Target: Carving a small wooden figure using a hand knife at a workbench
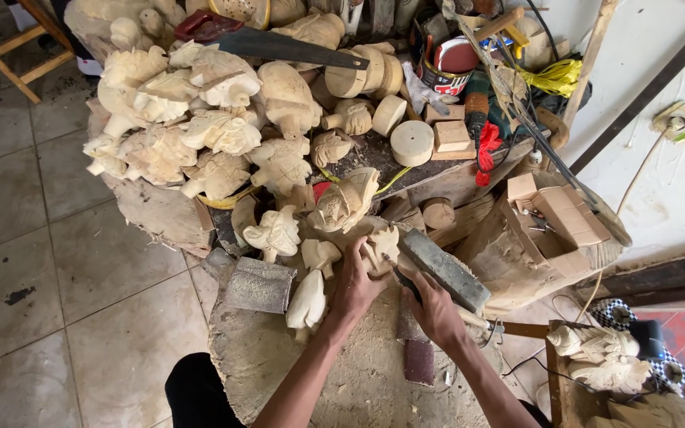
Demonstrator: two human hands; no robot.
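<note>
Carved wooden figure point(380, 250) sat on the stump worktop point(279, 364), left hand point(356, 284) closed round its lower part. Right hand point(436, 311) gripped a carving tool point(403, 277), tip at the figure's side near the left fingers. A slip could nick them. Grey sharpening stone point(445, 269) lay just beside; loose carvings point(200, 135) were crowded behind and could be knocked.

Under my left hand point(356, 287) the small carving point(380, 247) is pale cream, like the heap of carved figures point(200, 119) beyond it. By my right hand point(435, 311) lies a grey sharpening stone point(445, 269). Farther out I see a red cloth point(487, 147) and a yellow bag point(555, 77). Right of my right hand the floor mat point(679, 349) is red with a black-and-white checked border.
</note>
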